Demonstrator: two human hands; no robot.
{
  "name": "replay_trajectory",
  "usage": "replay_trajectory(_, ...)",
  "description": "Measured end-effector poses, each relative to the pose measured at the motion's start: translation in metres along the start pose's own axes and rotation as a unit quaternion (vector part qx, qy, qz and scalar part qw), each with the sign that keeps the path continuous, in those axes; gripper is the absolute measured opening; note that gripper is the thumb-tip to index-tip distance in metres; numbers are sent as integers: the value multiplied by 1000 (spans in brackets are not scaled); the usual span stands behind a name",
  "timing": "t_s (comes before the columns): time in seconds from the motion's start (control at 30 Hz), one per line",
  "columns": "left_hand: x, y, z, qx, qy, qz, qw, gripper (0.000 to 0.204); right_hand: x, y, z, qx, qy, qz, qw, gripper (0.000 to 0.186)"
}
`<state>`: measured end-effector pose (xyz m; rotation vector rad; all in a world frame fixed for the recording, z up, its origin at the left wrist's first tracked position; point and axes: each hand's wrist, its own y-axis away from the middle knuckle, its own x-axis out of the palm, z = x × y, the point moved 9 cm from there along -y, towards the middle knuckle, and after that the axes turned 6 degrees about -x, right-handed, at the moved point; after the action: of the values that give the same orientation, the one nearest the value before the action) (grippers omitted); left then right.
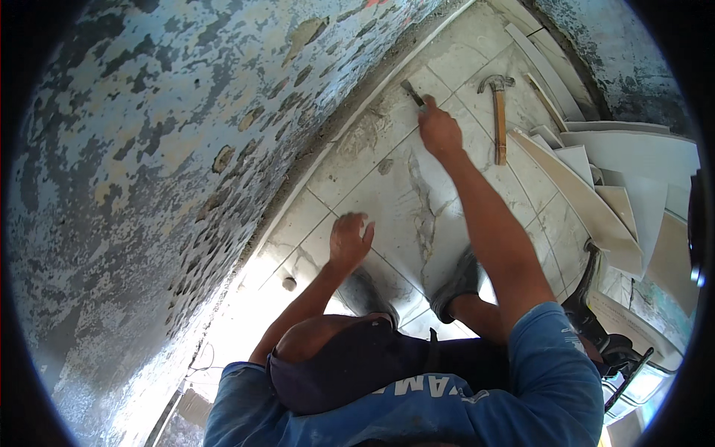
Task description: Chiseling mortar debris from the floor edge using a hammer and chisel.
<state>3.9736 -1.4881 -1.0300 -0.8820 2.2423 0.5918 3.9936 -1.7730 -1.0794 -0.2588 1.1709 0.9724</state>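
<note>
My right hand (441, 132) reaches far forward over the tiled floor, closed round the handle of a scraper (410, 91). Its flat metal blade points up and left toward the wall base, at or just above the tiles; I cannot tell if it touches. Empty and with fingers loosely apart, my left hand (350, 237) hovers over the tiles in front of my left boot (365, 289). A claw hammer (500, 119) with a wooden handle lies on the floor to the right of my right hand, its head at the far end.
A pitted, patchy blue-grey wall (149, 149) runs along the left. Cut tile pieces (633, 153) are piled at the right, with long strips (544, 63) near the far corner. A small lump (289, 284) lies left of my left forearm. Black equipment (596, 320) stands at lower right.
</note>
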Motion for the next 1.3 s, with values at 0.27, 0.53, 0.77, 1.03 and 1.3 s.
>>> replay_trajectory(0.27,22,86,-13,140,-65,36,987,18,12,37,78,-92,89,156,979,47)
replay_trajectory(0.53,37,86,-6,121,-126,46,983,18,14,43,94,-132,107,213,962,46)
replay_trajectory(0.77,33,86,-10,139,-117,17,983,19,-23,12,50,43,39,119,991,44)
replay_trajectory(1.03,42,85,-5,114,-142,68,981,19,-32,7,56,1,88,108,990,50)
replay_trajectory(1.3,40,83,-10,119,-157,68,978,17,-7,10,14,16,46,26,998,43)
